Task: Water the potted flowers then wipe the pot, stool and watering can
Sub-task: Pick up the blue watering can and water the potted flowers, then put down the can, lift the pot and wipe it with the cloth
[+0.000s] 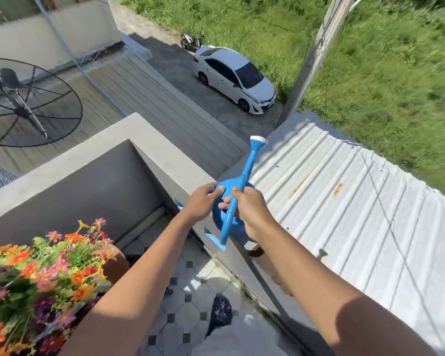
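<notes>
A blue watering can (231,224) with a white-tipped spout sits at the balcony wall's ledge (165,160), spout pointing away from me. My right hand (252,211) grips its long blue handle bar. My left hand (203,201) holds the can's round body from the left, fingers curled over its top. The potted flowers (44,276), orange, pink and purple in a brown pot (116,265), stand at the lower left. The stool is hidden from view.
Blue tape strips (213,237) stick to the ledge beside the can. Tiled balcony floor (190,299) lies below, with my foot in a dark slipper (220,313). A white corrugated roof (344,214) lies beyond the wall; a car and satellite dish are far below.
</notes>
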Tool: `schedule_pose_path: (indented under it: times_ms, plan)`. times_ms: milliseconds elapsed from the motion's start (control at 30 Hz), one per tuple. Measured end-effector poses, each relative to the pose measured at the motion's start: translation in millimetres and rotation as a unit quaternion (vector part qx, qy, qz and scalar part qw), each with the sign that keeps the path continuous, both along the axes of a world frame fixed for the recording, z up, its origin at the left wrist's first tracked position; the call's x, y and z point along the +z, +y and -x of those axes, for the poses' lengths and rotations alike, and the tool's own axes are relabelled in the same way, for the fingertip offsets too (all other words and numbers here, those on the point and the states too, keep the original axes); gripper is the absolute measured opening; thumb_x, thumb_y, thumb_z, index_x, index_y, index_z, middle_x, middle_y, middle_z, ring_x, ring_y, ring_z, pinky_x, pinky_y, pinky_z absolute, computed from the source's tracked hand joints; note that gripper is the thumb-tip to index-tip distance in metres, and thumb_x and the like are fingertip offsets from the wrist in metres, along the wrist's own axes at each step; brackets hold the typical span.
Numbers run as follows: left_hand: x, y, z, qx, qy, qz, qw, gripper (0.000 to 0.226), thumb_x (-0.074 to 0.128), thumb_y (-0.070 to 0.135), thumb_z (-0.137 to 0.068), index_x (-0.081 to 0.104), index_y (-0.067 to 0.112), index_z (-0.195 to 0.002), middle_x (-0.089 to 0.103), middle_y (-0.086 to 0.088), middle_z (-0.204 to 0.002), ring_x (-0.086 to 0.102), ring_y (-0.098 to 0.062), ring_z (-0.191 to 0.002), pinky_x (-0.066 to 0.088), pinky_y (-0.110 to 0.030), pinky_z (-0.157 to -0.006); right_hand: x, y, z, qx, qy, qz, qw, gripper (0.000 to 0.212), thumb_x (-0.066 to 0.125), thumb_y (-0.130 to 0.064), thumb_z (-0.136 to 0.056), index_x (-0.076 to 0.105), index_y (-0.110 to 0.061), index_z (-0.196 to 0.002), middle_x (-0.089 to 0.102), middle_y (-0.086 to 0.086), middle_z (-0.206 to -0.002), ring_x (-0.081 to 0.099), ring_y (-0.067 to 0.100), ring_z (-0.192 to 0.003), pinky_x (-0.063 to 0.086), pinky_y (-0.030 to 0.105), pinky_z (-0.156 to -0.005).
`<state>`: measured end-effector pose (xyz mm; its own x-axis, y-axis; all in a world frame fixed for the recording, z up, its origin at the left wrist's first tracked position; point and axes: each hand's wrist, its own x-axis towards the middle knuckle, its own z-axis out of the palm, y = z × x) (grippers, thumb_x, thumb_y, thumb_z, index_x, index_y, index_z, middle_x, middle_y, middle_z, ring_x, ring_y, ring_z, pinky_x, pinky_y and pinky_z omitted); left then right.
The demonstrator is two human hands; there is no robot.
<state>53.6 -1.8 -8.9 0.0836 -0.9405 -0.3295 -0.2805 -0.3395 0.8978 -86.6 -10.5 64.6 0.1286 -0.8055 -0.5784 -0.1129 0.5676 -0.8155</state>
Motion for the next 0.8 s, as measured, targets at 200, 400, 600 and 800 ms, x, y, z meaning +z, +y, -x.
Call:
schedule_pose_path:
  times_ms: [200, 400, 600, 800]
  plan:
    - [4, -13, 2, -0.018, -0.022, 0.003, 1.000, 0.037, 0.048, 0.040, -0.099, 0.067, 0.021, -0.125, 0.073, -0.001, -0.115, 0.065, -0.022, -0.111, 0.048, -0.042, -0.102, -15, -9, 5, -0.008, -0.023, -0.021, 0.999, 0.020, 0.047, -0.020, -0.103, 0.058, -0.005, -0.112, 0.072, 0.010, -0.091, 0.075, 0.021, -0.081, 0.061, 0.036, -0.081]
    - [2, -15, -1, -0.019, -0.025, -0.031, 0.999, 0.034, 0.052, 0.042, -0.098, 0.067, 0.023, -0.122, 0.073, -0.002, -0.114, 0.067, -0.023, -0.108, 0.051, -0.046, -0.100, -19, -9, 14, 0.054, 0.038, 0.006, 0.998, 0.023, 0.054, -0.027, -0.099, 0.061, -0.009, -0.112, 0.071, 0.009, -0.099, 0.073, 0.022, -0.087, 0.063, 0.041, -0.075]
    - [32, -16, 17, 0.068, -0.130, 0.031, 0.989, 0.033, 0.058, 0.027, -0.098, 0.064, 0.008, -0.124, 0.070, -0.009, -0.119, 0.065, -0.022, -0.108, 0.051, -0.037, -0.097, -16, -19, 46, 0.090, 0.147, 0.096, 0.980, 0.027, 0.053, -0.033, -0.097, 0.066, -0.010, -0.097, 0.071, 0.007, -0.085, 0.063, 0.013, -0.059, 0.049, 0.028, -0.049]
    - [94, 6, 89, 0.105, -0.162, 0.194, 0.962, 0.019, 0.057, 0.031, -0.094, 0.067, 0.017, -0.100, 0.066, 0.007, -0.083, 0.059, -0.011, -0.074, 0.047, -0.026, -0.069, -53, -16, 118, 0.062, 0.261, 0.155, 0.951, 0.018, 0.053, -0.007, -0.091, 0.071, -0.013, -0.089, 0.072, 0.001, -0.086, 0.065, 0.018, -0.078, 0.053, 0.032, -0.071]
